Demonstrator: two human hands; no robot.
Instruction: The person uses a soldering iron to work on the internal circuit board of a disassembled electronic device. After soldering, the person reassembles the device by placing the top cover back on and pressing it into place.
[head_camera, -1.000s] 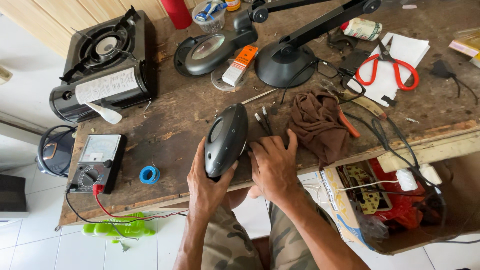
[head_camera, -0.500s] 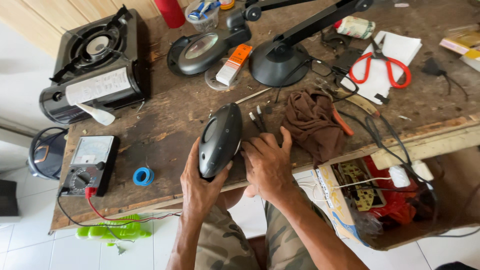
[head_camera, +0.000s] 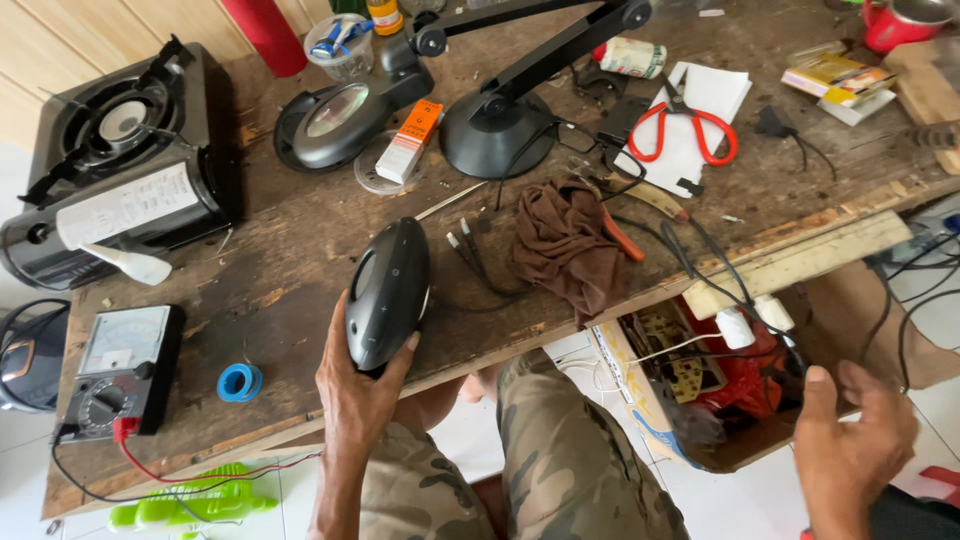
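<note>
Oval black device held closed at the worktop edge, nothing yet opened

Nearest, the right hand (head_camera: 850, 440) hangs spread and empty beside a cardboard box (head_camera: 690, 400) of parts below the worktop (head_camera: 300, 250); the left hand (head_camera: 360, 390) cups the dark oval device (head_camera: 388, 292) from beneath, its casing apparently intact (no screws or panels off); farther back lie a brown cloth (head_camera: 565, 245), an untouched multimeter (head_camera: 120, 370) and red scissors (head_camera: 690, 130), so the work looks barely begun
</note>
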